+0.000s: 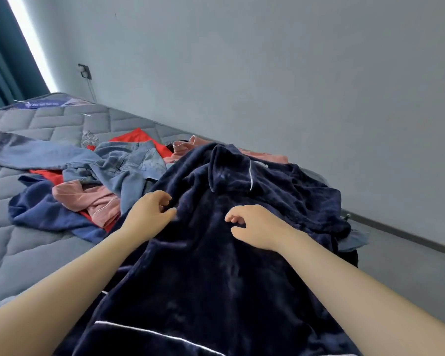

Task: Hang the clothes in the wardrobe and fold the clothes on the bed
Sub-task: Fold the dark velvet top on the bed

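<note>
Across the near side of the grey quilted mattress (pixel 31 255) lies a dark navy plush garment (pixel 216 278) with thin white piping, its collar end toward the wall (pixel 293 73). Both of the person's bare forearms reach over it. The left hand (pixel 152 209) sits at the garment's left edge, the right hand (pixel 252 224) over its middle. Each has its fingers curled inward with the thumb close to the cloth, but whether either actually pinches the fabric cannot be told. Beyond the left hand is a loose heap of clothes: a denim piece (pixel 113 160) on top, a red garment (pixel 139 136) behind it, a pink garment (pixel 88 199) and a blue garment (pixel 44 209) nearer. A teal curtain (pixel 0 60) hangs at far left.
</note>
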`<state>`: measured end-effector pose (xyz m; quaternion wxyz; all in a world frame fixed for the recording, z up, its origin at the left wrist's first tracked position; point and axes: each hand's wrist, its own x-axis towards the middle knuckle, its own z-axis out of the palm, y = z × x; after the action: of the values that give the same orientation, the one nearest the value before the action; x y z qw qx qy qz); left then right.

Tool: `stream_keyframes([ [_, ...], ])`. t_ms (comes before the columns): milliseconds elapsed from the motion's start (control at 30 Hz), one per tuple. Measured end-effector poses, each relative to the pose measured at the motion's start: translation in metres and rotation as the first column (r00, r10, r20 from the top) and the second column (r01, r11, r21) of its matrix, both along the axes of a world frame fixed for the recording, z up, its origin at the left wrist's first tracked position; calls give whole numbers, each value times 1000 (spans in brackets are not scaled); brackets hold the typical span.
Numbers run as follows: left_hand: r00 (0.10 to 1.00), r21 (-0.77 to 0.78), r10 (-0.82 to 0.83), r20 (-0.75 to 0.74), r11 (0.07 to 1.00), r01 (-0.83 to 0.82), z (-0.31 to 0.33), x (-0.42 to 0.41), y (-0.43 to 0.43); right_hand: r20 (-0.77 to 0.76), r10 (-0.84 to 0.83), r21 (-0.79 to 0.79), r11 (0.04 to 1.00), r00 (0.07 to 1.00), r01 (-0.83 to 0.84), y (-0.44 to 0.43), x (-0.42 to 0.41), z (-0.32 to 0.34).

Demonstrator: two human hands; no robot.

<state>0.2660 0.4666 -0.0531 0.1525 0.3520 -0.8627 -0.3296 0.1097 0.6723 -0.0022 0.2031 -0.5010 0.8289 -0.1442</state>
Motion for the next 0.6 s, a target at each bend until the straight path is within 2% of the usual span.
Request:
stream_keyframes([
  [133, 977, -81, 96, 189, 993, -82, -24, 18, -33, -6, 32, -29, 999, 999, -33, -51, -7, -3],
  [233, 944, -59, 126, 305, 992, -113, -41, 30, -45, -14, 40, -73, 997, 999, -41, -87, -8, -8],
  [300, 936, -36, 145, 321, 989, -141, -47, 36, -51, -5, 41, -74, 996, 999, -41, -108, -8, -13],
  [400, 973, 24, 162, 164, 986, -168, -43, 37, -63, 8, 33, -13, 999, 999, -33, -133, -8, -24],
  [467, 983, -8, 172, 61, 985, -172, -31, 34, -74, 33, 36, 29, 999, 999, -37, -145, -7, -29],
  [600, 933, -109, 312, -178, 936, -334, 13, 25, -118, 174, -3, 31, 1000, 985, -3, -163, -4, -32],
])
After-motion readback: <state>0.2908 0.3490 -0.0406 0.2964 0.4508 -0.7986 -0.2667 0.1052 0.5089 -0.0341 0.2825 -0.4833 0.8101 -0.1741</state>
